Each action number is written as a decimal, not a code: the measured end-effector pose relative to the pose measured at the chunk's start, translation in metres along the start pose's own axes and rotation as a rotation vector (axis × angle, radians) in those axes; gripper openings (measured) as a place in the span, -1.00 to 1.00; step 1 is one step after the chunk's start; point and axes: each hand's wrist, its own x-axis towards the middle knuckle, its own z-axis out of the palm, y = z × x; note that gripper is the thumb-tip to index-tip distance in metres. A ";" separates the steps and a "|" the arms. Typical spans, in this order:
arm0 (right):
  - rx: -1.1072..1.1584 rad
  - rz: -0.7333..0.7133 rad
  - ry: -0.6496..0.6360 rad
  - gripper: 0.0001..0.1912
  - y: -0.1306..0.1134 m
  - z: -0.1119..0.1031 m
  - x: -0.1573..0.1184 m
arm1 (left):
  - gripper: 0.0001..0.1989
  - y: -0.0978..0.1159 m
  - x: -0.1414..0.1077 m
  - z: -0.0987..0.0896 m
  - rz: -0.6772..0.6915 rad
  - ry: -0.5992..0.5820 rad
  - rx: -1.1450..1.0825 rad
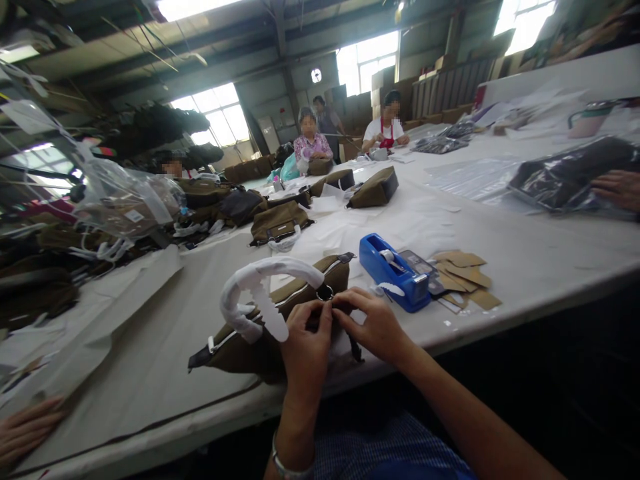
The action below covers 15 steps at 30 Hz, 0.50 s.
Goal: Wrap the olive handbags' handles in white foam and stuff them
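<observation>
An olive-brown zippered handbag lies in front of me near the table's edge. Its handle is wrapped in white padding and arches above the zipper. My left hand is at the bag's near side, thumb and fingers closed together beside a metal ring. Fingertips of my right hand pinch at the same spot, touching the left thumb area. Whatever small part lies between the fingers is hidden. A white foam strip hangs by the handle.
Right of the bag stand a blue tape dispenser, a phone-like dark slab and brown card pieces. More olive bags lie farther back. Other people's hands rest at the left and right edges; co-workers sit across the table.
</observation>
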 end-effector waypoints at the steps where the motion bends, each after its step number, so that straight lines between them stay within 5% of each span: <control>1: -0.001 -0.005 0.001 -0.86 0.000 0.000 0.000 | -0.83 0.000 0.000 0.000 -0.009 0.009 -0.003; 8: 0.042 0.001 -0.003 -0.86 0.003 0.000 -0.001 | -0.82 -0.004 -0.002 0.001 -0.074 0.021 -0.115; 15: -0.109 0.215 0.012 -0.89 0.011 -0.025 -0.007 | -0.75 -0.011 -0.001 -0.010 -0.135 0.121 -0.380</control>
